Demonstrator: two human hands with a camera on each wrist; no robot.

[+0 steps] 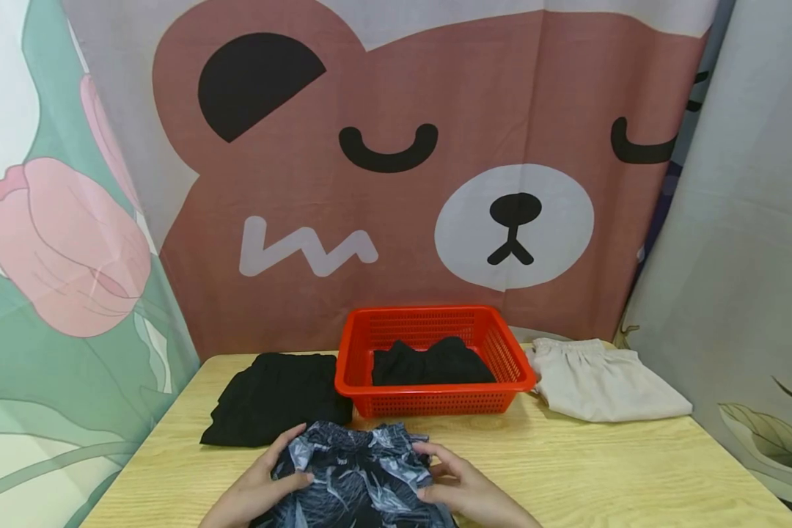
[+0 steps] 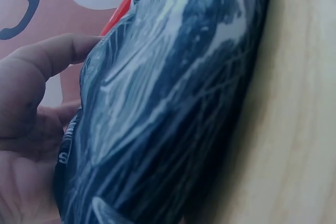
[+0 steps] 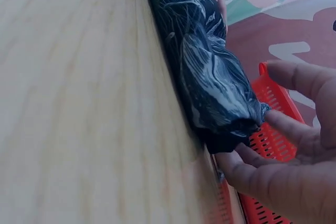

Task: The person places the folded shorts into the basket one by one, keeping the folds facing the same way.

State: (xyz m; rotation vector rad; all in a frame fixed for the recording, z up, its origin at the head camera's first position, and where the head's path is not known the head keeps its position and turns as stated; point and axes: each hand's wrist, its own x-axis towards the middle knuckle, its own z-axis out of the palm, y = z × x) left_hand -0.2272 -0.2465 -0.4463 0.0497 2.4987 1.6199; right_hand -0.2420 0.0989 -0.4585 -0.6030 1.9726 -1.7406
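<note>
In front of the red basket [image 1: 435, 403], my left hand [image 1: 259, 484] is holding the patterned garment [image 1: 359, 473]; my right hand [image 1: 460, 485] is touching its edge, fingers spread. Even pressure is probably keeping it neat.

Bright head view, dimmer wrist views!
We get even light there; both wrist views look bluish, the tabletop [image 3: 89, 103] blurred.

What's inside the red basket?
A crumpled black cloth is inside the red basket. The basket's front hides the cloth's lower part, and the cloth covers some of the basket's bottom, so I can't tell whether anything is underneath.
</note>
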